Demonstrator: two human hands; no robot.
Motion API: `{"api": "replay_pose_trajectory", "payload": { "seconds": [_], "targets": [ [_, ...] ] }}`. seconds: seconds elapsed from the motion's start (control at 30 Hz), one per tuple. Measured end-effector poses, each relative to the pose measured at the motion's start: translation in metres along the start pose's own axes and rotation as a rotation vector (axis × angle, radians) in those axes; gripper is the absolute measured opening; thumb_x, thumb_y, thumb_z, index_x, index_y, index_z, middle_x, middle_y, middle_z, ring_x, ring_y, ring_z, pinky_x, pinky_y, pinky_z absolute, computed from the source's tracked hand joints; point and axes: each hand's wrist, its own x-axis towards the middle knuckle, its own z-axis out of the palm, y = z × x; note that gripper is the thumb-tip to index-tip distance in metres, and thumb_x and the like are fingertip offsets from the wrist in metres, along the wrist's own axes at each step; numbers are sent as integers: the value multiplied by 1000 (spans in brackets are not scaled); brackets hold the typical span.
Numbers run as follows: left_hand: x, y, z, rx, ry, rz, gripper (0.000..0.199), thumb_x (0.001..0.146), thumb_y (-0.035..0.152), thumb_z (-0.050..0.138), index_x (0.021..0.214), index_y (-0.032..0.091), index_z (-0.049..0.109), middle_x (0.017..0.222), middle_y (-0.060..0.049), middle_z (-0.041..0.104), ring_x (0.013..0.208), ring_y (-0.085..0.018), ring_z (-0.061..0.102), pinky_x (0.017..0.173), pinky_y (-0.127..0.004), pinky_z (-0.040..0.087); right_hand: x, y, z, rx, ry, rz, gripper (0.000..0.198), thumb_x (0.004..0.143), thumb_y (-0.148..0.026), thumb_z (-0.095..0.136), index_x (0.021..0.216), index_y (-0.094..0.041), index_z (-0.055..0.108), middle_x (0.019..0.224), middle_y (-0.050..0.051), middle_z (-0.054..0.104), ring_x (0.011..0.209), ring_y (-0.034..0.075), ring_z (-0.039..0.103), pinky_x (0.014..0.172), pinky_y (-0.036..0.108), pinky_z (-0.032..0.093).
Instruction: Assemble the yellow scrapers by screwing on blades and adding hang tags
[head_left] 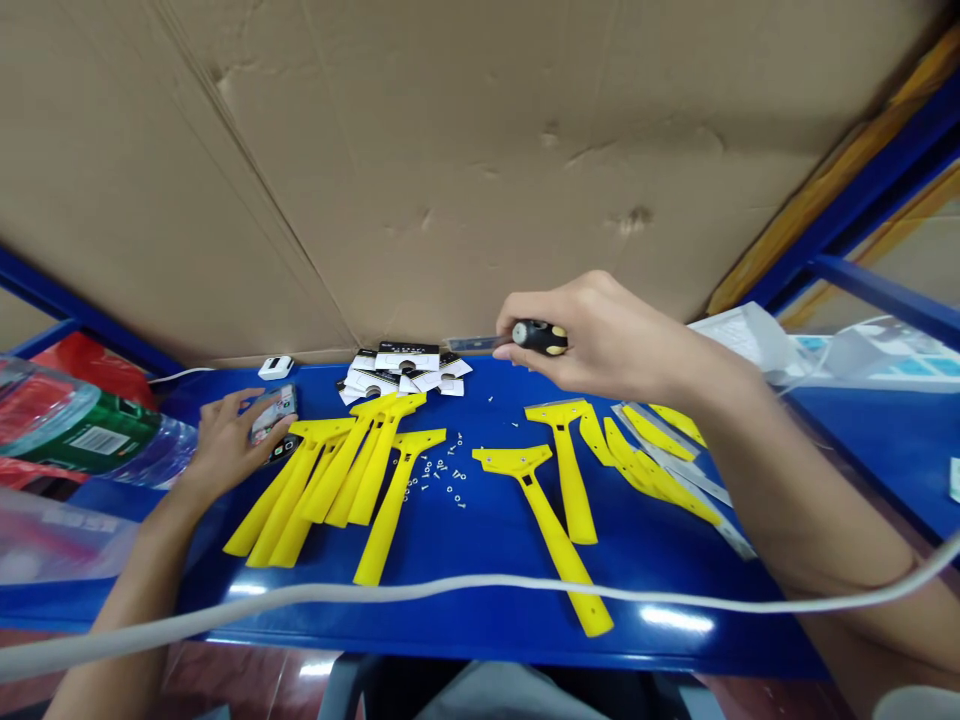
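My right hand is raised over the back of the table, its fingers closed round a screwdriver with a black and yellow handle. A flat metal strip, like a blade, sticks out to the left from its fingertips. At the left, my left hand grips a phone by its near edge and top. Right beside it lies a cluster of yellow scraper handles. A scraper with screws in its head lies mid-table, and another scraper with a blade lies beyond it.
Small screws and nuts are scattered mid-table. White and black blade packets lie at the back. Yellow cover plates and loose blades sit at the right. A bottle lies at the left. A white cable crosses in front.
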Motion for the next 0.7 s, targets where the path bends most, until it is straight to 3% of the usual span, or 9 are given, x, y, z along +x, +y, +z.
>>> {"api": "replay_pose_trajectory", "payload": {
  "seconds": [0.2, 0.3, 0.5, 0.7],
  "targets": [
    [-2, -2, 0, 23, -43, -14, 70, 108, 57, 33, 151, 13, 67, 156, -27, 54, 148, -42, 46, 122, -60, 34, 2, 2, 2, -17, -8, -6, 16, 103, -37, 68, 103, -23, 76, 81, 3, 74, 68, 18, 59, 66, 33, 36],
    [0, -3, -1, 30, -100, -53, 73, 110, 59, 25, 147, 16, 72, 161, -26, 49, 149, -42, 43, 123, -62, 32, 2, 2, 2, -15, -18, 0, 16, 102, -37, 69, 104, -23, 77, 82, 4, 75, 68, 19, 61, 66, 33, 36],
    [-4, -6, -3, 73, -47, -59, 78, 108, 65, 27, 141, 12, 74, 157, -27, 51, 152, -43, 40, 125, -62, 32, 1, 2, 0, -35, -11, -2, 17, 103, -38, 69, 104, -23, 77, 81, 4, 75, 68, 18, 59, 66, 33, 36],
    [-6, 0, -1, 52, -47, -30, 68, 108, 60, 33, 147, 18, 71, 160, -24, 51, 151, -42, 42, 123, -60, 34, 1, 3, 0, -46, -7, 8, 19, 103, -41, 69, 104, -24, 77, 80, 3, 74, 66, 18, 60, 65, 33, 37]
  ]
}}
